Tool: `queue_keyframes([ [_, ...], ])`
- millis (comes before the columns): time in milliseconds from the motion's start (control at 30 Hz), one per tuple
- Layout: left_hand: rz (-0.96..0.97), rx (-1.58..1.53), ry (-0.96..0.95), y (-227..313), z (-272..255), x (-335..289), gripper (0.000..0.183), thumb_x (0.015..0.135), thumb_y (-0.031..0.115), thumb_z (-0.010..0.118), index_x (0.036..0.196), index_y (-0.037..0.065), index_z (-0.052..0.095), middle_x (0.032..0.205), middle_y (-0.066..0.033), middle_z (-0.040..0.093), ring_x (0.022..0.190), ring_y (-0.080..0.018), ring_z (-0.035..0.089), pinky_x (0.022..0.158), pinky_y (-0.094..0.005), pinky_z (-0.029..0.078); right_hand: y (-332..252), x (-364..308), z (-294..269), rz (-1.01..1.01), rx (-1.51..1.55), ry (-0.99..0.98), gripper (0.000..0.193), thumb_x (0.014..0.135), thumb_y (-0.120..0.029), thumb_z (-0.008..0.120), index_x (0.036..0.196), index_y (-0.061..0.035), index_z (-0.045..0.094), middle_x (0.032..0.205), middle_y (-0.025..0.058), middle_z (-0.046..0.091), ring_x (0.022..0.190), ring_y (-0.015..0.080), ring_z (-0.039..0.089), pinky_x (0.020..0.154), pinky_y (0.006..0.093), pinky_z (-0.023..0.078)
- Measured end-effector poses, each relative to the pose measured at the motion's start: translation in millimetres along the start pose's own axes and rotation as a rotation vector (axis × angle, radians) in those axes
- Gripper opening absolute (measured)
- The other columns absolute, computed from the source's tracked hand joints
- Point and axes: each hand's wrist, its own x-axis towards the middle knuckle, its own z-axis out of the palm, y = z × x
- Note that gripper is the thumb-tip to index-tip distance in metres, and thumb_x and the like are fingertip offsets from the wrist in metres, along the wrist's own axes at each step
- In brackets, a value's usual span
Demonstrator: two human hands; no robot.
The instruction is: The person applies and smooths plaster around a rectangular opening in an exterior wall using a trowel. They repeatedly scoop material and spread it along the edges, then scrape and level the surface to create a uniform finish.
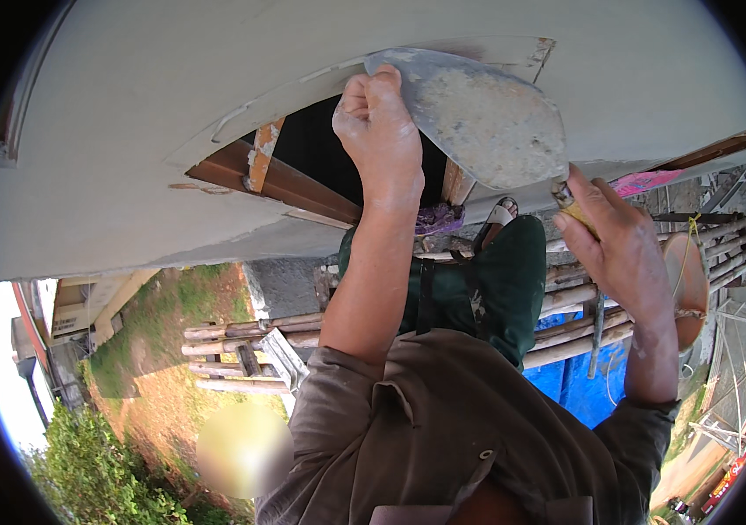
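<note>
A large pointed trowel (487,118) with a grey, plaster-smeared blade is raised against the pale wall. My right hand (622,236) is wrapped around its handle (576,210). At the other end of the blade, my left hand (379,122) is closed at the narrow tip, with thumb and fingers pinched there; the exact contact is partly hidden. Whitish dust covers both hands. Behind the blade and my left hand lies a dark window opening (312,144), with a brown wooden frame (242,175) partly covered by the trowel.
Bamboo poles (566,302) form a platform around my legs. A round tan basin (686,289) stands at the right, near a blue sheet (583,376). Purple cloth (439,219) lies below the opening. Grass and bare ground (172,350) show lower left. A second wooden-framed opening (710,150) is at the right.
</note>
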Motion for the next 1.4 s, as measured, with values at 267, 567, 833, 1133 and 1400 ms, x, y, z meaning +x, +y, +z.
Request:
queue_keyframes([
  [267,0.016,0.049,-0.037,-1,10,-3,0.03,0.092,0.015,0.052,0.064,0.006,0.046,0.063,0.0076,0.039,0.06,-0.0026,0.029,0.053,-0.0227,0.025,6,-2,-5,0.02,-0.001,0.005,0.05,0.083,-0.008,0.066,0.129,0.0002,0.051,0.09,0.0178,0.059,0.076,0.0358,0.062,0.067,0.0401,0.049],
  [567,-0.007,0.005,-0.058,-10,16,-6,0.018,0.09,0.016,0.057,0.082,-0.001,0.059,0.072,0.0044,0.045,0.071,-0.0047,0.039,0.072,-0.0204,0.034,15,-6,-10,0.029,0.004,0.016,0.051,0.082,-0.004,0.066,0.13,0.0,0.051,0.095,0.0192,0.061,0.077,0.0356,0.063,0.068,0.039,0.049],
  [833,-0.004,0.009,-0.079,-14,25,-9,0.019,0.09,0.017,0.058,0.082,-0.001,0.059,0.073,0.0042,0.045,0.071,-0.0049,0.04,0.076,-0.0213,0.035,27,-10,-11,0.059,0.041,0.02,0.052,0.082,-0.004,0.066,0.132,-0.0009,0.05,0.098,0.0197,0.062,0.079,0.0355,0.063,0.07,0.0391,0.049],
  [1133,-0.03,0.068,-0.084,-16,36,-13,0.023,0.091,0.018,0.056,0.087,-0.004,0.061,0.072,0.0039,0.044,0.07,-0.0049,0.039,0.074,-0.0212,0.035,37,-14,-19,0.054,0.033,0.022,0.052,0.083,-0.006,0.066,0.132,-0.0008,0.049,0.097,0.0201,0.061,0.081,0.0366,0.062,0.071,0.0396,0.049],
  [1400,-0.001,0.067,-0.107,-24,44,-18,0.024,0.092,0.018,0.053,0.089,-0.005,0.061,0.076,0.0015,0.049,0.073,-0.0058,0.041,0.077,-0.0222,0.036,47,-18,-22,0.065,0.055,0.023,0.052,0.083,-0.006,0.065,0.132,-0.0005,0.049,0.098,0.0208,0.061,0.082,0.0372,0.062,0.072,0.0397,0.049],
])
